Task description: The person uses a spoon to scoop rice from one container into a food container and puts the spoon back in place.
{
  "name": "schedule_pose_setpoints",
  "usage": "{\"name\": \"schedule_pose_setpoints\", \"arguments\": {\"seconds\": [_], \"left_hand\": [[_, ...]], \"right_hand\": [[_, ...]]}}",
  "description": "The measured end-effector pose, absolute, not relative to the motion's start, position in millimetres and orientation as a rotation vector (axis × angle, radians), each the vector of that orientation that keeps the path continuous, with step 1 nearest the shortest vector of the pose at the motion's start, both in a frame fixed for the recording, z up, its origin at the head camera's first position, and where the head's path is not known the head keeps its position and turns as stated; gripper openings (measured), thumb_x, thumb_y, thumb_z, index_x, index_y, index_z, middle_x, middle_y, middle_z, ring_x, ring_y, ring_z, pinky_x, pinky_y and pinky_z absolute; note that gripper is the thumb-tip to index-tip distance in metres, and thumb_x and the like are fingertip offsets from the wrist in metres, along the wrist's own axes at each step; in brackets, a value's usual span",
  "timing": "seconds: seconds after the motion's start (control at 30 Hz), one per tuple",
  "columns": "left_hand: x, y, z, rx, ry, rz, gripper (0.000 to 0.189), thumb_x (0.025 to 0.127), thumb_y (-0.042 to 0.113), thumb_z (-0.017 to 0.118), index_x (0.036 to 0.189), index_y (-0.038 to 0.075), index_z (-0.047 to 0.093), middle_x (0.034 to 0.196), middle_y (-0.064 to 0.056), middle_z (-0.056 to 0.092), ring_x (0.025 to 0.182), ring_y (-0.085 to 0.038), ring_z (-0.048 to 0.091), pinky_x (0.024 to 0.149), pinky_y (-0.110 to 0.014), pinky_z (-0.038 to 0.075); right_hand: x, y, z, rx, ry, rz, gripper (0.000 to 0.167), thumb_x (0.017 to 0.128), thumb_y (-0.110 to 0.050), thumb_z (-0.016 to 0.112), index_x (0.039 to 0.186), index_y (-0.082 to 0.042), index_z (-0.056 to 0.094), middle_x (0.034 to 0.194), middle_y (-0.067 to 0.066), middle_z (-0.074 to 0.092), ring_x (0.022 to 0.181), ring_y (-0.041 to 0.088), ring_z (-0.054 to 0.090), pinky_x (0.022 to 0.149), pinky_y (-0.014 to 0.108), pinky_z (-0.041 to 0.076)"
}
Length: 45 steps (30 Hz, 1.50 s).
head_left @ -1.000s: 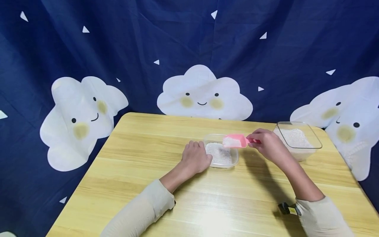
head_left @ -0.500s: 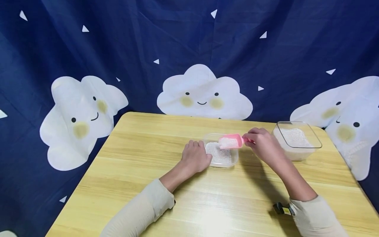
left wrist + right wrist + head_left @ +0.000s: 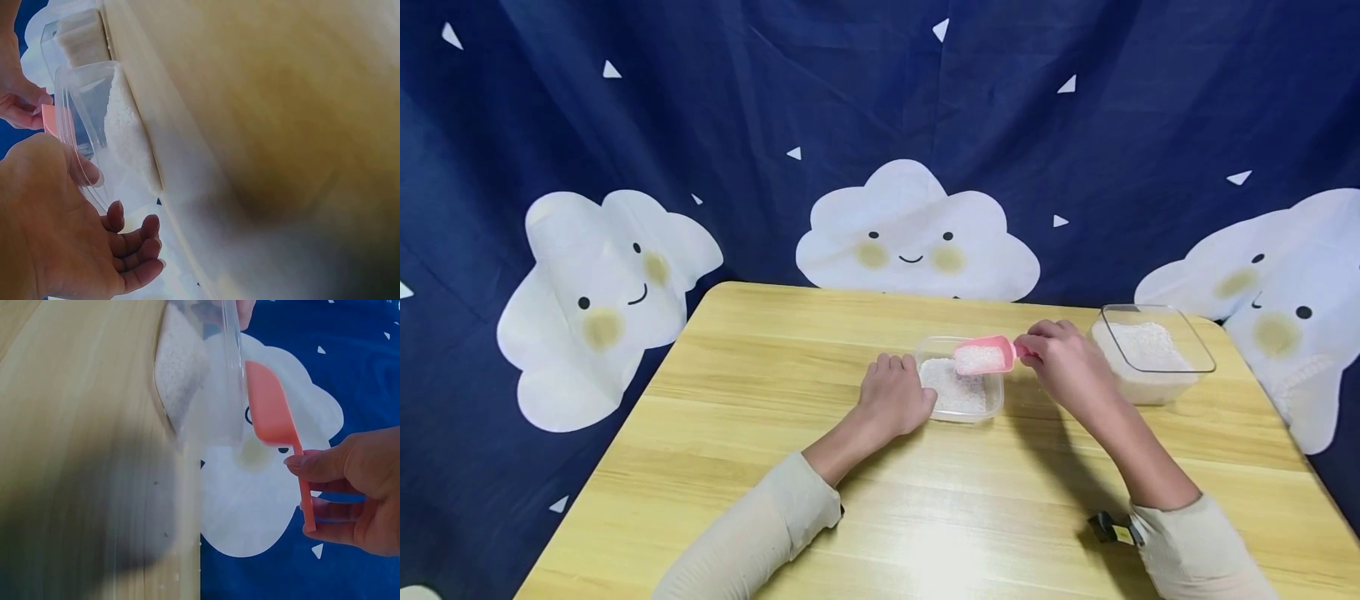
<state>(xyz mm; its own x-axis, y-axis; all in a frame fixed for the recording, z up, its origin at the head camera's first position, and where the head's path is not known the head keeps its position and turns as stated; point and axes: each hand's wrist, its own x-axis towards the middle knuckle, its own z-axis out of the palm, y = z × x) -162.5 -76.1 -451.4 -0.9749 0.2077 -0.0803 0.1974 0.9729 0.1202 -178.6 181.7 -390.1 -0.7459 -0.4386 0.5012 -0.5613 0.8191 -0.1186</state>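
My right hand (image 3: pixel 1067 362) pinches the handle of a pink scoop (image 3: pixel 1003 348) between thumb and fingers. White rice (image 3: pixel 977 360) lies in the scoop, which is held level over the small clear plastic container (image 3: pixel 997 410). In the right wrist view the pink scoop (image 3: pixel 272 406) hovers just above the container's rim. Rice covers the bottom of that container. At its left side my left hand (image 3: pixel 895 398) grips the rim, the thumb hooked over the edge. From the left wrist view, the other fingers (image 3: pixel 134 244) curl outside the container wall.
A larger clear square container (image 3: pixel 1201 372) of rice stands at the back right of the wooden table (image 3: pixel 760 367). A few stray grains (image 3: pixel 164 586) lie on the tabletop. Behind the table hangs a dark blue curtain (image 3: pixel 865 83) with smiling clouds.
My right hand has moved slightly left, bringing the scoop of rice further over the small container; it has hardly moved in the last half second. My left hand stays at the rim.
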Motion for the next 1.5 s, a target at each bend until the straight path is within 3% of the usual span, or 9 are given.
{"name": "schedule_pose_setpoints", "arguments": {"seconds": [1.5], "left_hand": [[-161.2, -74.9, -448.1, 0.293, 3.008, 0.187, 0.04, 0.098, 0.04, 0.04, 0.107, 0.003, 0.051, 0.1, -0.012, 0.057, 0.094, -0.027, 0.044, 0.088, -0.036, 0.04]], "right_hand": [[-163.5, 194.3, -376.3, 0.685, -2.432, 0.165, 0.011, 0.084, 0.002, 0.077, 0.092, -0.005, 0.076, 0.096, 0.014, 0.07, 0.092, 0.038, 0.061, 0.059, 0.049, 0.057]]}}
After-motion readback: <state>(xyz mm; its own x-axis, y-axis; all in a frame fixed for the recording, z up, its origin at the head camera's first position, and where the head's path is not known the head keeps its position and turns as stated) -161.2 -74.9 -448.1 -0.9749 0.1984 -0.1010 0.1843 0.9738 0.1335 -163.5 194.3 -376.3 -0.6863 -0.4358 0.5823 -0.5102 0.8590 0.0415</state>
